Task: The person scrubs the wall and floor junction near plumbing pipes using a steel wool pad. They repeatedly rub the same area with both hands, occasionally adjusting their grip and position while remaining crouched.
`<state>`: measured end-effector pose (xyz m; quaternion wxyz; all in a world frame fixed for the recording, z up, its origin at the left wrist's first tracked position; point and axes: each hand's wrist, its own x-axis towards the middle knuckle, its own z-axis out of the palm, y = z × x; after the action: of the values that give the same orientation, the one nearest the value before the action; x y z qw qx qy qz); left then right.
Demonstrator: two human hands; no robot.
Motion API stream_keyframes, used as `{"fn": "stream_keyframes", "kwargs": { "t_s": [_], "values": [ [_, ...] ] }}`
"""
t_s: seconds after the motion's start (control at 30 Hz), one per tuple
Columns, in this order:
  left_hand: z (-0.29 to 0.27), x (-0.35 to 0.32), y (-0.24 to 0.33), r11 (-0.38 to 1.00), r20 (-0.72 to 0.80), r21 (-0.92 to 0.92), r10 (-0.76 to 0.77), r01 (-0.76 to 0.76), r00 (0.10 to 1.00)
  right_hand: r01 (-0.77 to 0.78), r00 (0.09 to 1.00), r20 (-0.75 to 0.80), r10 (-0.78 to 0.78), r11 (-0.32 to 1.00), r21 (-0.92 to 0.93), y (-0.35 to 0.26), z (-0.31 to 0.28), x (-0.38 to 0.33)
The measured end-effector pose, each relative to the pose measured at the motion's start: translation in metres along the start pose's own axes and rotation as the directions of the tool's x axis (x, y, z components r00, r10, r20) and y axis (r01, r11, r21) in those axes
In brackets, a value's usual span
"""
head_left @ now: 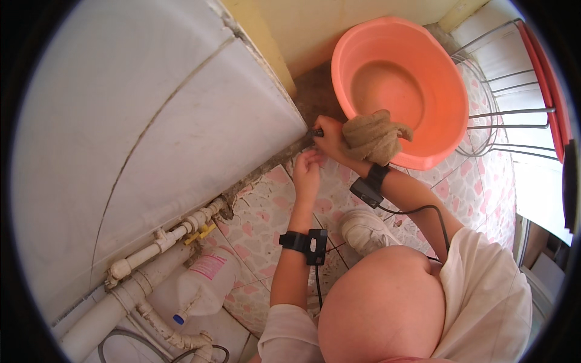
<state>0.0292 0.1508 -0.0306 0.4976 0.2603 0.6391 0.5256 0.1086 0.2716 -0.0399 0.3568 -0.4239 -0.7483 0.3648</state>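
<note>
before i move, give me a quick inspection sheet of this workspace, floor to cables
surface: pink-and-white patterned tile floor; dirt along the base of the pale wall
job's things: small dark object at the wall's base, too small to identify; bunched brown cloth by the near rim of the orange basin
clutter: plastic jug with a blue cap, lying by the pipes
hands: right hand grips the dark object; left hand beside it, fingers loosely curled, nothing seen in it
cables: one black cable from each wrist device
surroundings: pale pipes at lower left; red thing on metal legs at right
</note>
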Motion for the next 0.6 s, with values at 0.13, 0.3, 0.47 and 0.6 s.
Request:
{"fn": "stream_keyframes", "kwargs": {
  "t_s": [0.13,0.3,0.47,0.6],
  "values": [
    [-0.002,0.0,-0.002,0.999,-0.02,-0.034,0.008,-0.009,1.0,-0.008,1.0,-0.015,0.009,0.999,0.031,-0.004,-0.001,-0.001],
    [0.0,0.001,-0.004,1.0,-0.016,-0.019,-0.012,0.012,1.0,-0.064,0.997,-0.026,0.066,0.995,0.073,-0.01,-0.005,-0.002],
    [0.001,0.0,-0.003,1.0,-0.028,-0.001,-0.006,0.006,1.0,-0.016,0.999,-0.035,0.019,0.997,0.07,-0.012,-0.005,0.0],
    [0.001,-0.002,-0.002,1.0,-0.007,-0.028,-0.008,0.007,1.0,0.063,0.996,-0.065,-0.055,0.99,0.128,-0.014,-0.01,0.001]
  ]
}}
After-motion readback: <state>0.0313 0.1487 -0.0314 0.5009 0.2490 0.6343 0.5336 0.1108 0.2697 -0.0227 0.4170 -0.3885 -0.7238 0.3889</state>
